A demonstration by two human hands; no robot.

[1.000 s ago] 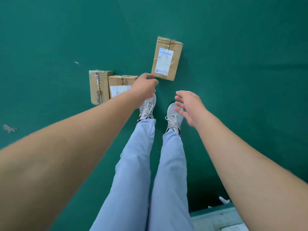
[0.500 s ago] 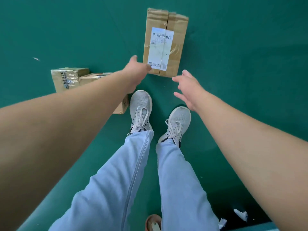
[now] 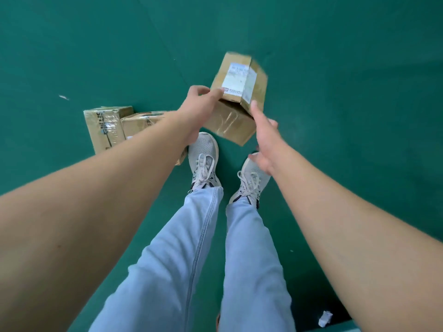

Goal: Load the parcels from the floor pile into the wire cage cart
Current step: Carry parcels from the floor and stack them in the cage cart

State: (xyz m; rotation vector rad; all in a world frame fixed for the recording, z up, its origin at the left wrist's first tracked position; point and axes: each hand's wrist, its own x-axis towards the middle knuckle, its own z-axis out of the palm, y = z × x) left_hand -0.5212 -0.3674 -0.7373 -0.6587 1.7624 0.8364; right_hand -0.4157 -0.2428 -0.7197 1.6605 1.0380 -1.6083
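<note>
A brown cardboard parcel [image 3: 231, 127] with a white shipping label is tilted up off the green floor just ahead of my shoes. My left hand [image 3: 197, 105] grips its near left corner, thumb along the top edge. My right hand [image 3: 263, 137] is spread with straight fingers, the index fingertip touching the parcel's near right edge. Two more taped brown parcels [image 3: 105, 127] lie side by side on the floor to the left, the nearer one [image 3: 141, 121] partly hidden behind my left forearm. No wire cage cart is in view.
The green floor [image 3: 347, 116] stretches all around. My feet in pale sneakers [image 3: 203, 154] stand right below the lifted parcel. A crumpled white paper scrap [image 3: 324, 318] lies at the bottom right, and a small white fleck [image 3: 63, 97] at the left.
My left hand has taken hold of the labelled parcel and tipped it up from lying flat. My right hand has moved forward to touch its right edge.
</note>
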